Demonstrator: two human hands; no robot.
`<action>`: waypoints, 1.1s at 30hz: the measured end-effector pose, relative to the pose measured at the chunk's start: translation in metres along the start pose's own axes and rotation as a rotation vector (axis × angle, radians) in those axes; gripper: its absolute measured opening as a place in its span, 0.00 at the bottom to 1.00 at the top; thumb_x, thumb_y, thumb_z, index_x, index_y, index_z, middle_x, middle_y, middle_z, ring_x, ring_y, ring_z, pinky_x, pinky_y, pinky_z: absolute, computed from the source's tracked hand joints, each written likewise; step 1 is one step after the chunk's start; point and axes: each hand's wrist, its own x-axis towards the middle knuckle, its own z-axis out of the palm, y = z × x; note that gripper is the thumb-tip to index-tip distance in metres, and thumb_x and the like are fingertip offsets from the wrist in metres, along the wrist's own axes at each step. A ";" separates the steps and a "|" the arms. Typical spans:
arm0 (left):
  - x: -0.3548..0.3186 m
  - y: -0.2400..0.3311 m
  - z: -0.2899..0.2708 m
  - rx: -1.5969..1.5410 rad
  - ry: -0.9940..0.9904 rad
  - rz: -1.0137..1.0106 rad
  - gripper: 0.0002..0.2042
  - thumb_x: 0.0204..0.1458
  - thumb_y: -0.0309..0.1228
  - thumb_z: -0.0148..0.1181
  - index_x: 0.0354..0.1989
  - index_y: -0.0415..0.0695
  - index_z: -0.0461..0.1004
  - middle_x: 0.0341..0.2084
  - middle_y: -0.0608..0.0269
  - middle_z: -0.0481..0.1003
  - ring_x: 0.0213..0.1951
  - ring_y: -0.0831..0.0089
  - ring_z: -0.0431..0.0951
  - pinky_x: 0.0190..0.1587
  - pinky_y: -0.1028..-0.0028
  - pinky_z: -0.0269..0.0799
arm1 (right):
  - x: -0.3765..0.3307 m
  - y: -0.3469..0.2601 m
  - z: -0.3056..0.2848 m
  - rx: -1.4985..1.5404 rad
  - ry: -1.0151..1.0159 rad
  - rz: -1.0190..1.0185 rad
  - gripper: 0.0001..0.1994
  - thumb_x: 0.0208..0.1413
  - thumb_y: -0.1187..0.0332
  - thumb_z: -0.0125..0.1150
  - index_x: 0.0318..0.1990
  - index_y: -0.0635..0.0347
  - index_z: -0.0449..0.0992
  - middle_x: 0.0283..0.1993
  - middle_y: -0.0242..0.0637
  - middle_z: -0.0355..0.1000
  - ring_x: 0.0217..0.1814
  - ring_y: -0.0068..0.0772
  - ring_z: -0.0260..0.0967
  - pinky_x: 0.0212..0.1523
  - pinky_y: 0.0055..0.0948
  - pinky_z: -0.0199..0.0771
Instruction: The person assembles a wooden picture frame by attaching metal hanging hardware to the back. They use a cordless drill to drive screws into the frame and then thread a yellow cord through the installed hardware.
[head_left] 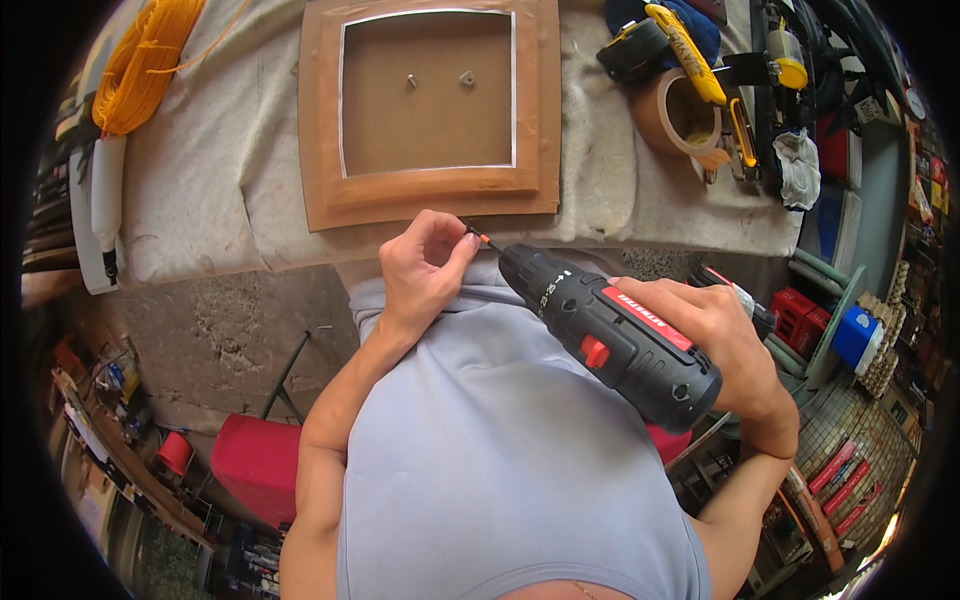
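My right hand grips a black and red cordless drill held in front of my chest, its nose pointing up and left. My left hand pinches the small orange-collared bit at the drill's tip between thumb and fingers. Just beyond the hands, a brown wooden picture frame lies back side up on a cloth-covered bench, with two small metal fittings on its backing board.
An orange cord bundle and a white tube lie at the bench's left. At the right end sit a roll of brown tape, a yellow utility knife, a tape measure and other tools. A red stool stands below left.
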 end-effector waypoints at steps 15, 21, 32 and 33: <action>0.001 -0.002 0.000 0.024 -0.002 0.045 0.04 0.54 0.19 0.64 0.32 0.37 0.74 0.22 0.67 0.78 0.22 0.85 0.76 0.26 0.83 0.72 | 0.007 0.008 -0.003 0.007 -0.007 -0.028 0.33 0.41 0.63 0.69 0.58 0.65 0.72 0.41 0.47 0.78 0.35 0.51 0.78 0.34 0.40 0.75; 0.000 -0.001 0.001 0.018 0.002 0.034 0.03 0.54 0.19 0.63 0.33 0.37 0.74 0.24 0.67 0.79 0.24 0.84 0.77 0.27 0.83 0.74 | 0.007 0.004 -0.004 -0.014 -0.025 -0.031 0.35 0.39 0.61 0.70 0.59 0.63 0.71 0.42 0.46 0.77 0.34 0.50 0.77 0.33 0.40 0.74; -0.001 0.008 0.001 0.204 0.096 0.215 0.04 0.52 0.19 0.65 0.36 0.35 0.80 0.26 0.62 0.81 0.24 0.79 0.79 0.30 0.78 0.76 | 0.010 -0.007 -0.011 0.015 -0.067 0.050 0.33 0.39 0.64 0.68 0.57 0.65 0.74 0.40 0.48 0.78 0.38 0.51 0.78 0.38 0.38 0.75; -0.001 0.008 0.001 0.234 0.116 0.260 0.04 0.52 0.19 0.66 0.36 0.35 0.80 0.26 0.61 0.81 0.24 0.78 0.80 0.30 0.77 0.77 | 0.011 -0.008 -0.012 0.013 -0.070 0.046 0.33 0.38 0.64 0.68 0.58 0.65 0.73 0.40 0.48 0.78 0.37 0.51 0.78 0.38 0.38 0.75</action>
